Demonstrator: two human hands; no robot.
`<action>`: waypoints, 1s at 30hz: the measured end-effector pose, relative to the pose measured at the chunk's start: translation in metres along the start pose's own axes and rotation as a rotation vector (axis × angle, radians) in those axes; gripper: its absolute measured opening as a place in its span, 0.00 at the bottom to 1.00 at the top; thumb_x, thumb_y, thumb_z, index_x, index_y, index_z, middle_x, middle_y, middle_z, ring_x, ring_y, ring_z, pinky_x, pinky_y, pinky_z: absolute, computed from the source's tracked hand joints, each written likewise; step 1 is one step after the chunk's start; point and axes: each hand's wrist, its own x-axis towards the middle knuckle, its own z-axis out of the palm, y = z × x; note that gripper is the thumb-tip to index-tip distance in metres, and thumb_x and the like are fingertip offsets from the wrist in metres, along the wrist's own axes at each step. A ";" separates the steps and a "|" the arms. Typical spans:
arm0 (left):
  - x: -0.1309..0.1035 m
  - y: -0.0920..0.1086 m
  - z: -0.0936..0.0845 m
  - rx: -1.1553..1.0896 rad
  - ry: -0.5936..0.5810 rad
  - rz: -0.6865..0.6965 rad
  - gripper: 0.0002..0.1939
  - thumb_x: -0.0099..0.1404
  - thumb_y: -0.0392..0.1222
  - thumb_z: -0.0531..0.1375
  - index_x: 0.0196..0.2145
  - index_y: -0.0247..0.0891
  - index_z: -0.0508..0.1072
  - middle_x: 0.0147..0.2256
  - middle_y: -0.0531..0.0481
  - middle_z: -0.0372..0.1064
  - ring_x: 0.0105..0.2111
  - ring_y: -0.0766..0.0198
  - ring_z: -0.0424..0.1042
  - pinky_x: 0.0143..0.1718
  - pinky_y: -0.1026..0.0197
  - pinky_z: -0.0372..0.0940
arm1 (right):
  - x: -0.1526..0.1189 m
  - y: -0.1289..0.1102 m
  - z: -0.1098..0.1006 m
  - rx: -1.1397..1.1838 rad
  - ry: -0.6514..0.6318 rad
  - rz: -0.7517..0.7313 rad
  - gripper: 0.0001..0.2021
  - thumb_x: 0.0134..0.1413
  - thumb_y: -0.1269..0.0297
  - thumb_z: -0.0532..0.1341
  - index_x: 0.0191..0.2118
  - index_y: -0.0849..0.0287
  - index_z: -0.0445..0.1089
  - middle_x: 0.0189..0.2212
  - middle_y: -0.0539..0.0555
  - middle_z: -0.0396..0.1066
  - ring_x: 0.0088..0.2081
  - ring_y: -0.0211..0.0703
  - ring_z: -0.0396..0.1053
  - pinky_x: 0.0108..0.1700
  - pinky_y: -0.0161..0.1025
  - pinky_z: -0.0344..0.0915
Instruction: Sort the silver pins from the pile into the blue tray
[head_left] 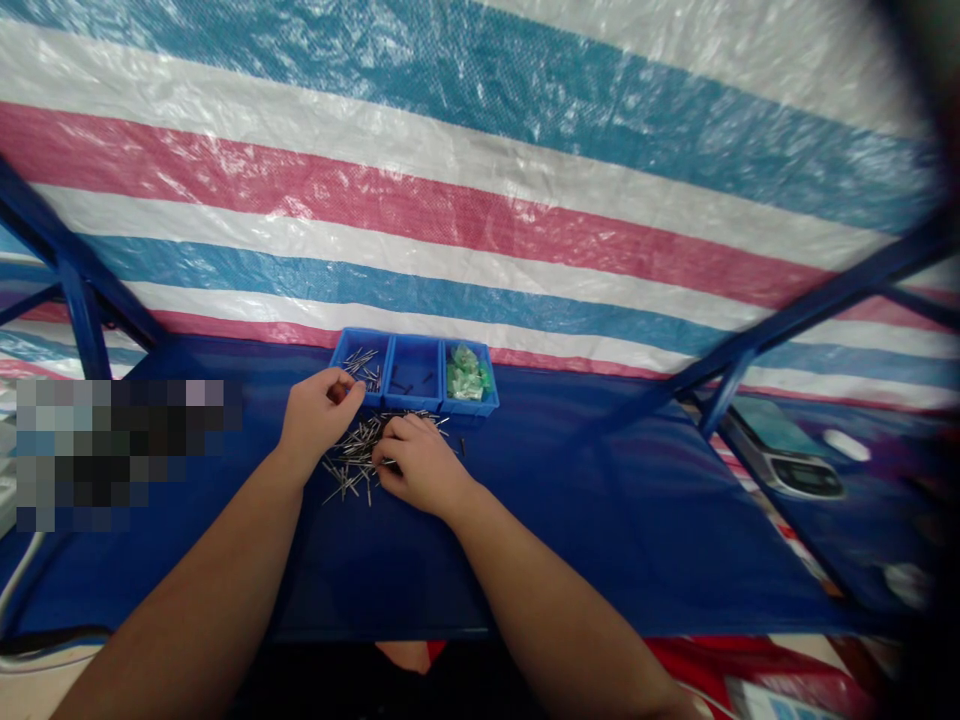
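Observation:
A loose pile of thin, silvery metal pins (349, 462), nail-like in shape, lies on the blue table top. My right hand (420, 462) rests over the pile's right side with its fingers curled down among the pins; what they grip is hidden. My left hand (319, 415) hovers at the front edge of the left blue bin (346, 345), thumb and fingers pinched together. Whatever sits in that pinch is too small to name. Several similar pins (362, 362) lie in this left bin.
The middle blue bin (417, 352) holds a few dark pins. Green-tinted plastic bags (466, 375) fill the right bin (474, 408). Blue metal frame bars (729, 395) rise at both sides, before a striped sheet (480, 215). A digital scale (799, 470) stands far right.

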 end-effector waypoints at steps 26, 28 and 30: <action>-0.006 0.016 -0.003 -0.266 -0.570 0.197 0.11 0.69 0.46 0.59 0.34 0.36 0.77 0.28 0.52 0.72 0.25 0.67 0.67 0.27 0.64 0.61 | -0.001 0.020 0.011 0.815 0.579 0.342 0.07 0.59 0.59 0.66 0.38 0.57 0.71 0.30 0.50 0.71 0.31 0.39 0.68 0.35 0.36 0.65; -0.006 0.017 -0.003 -0.264 -0.576 0.190 0.12 0.70 0.46 0.58 0.34 0.37 0.76 0.27 0.52 0.71 0.26 0.66 0.68 0.28 0.64 0.62 | -0.001 0.019 0.009 0.840 0.601 0.328 0.07 0.60 0.60 0.66 0.37 0.57 0.71 0.30 0.50 0.70 0.31 0.38 0.67 0.35 0.36 0.65; -0.006 0.017 -0.003 -0.278 -0.563 0.184 0.12 0.71 0.46 0.56 0.35 0.37 0.74 0.26 0.52 0.70 0.25 0.66 0.69 0.28 0.63 0.63 | -0.001 0.018 0.007 0.851 0.624 0.320 0.07 0.60 0.60 0.65 0.38 0.57 0.70 0.30 0.50 0.70 0.31 0.38 0.67 0.36 0.37 0.65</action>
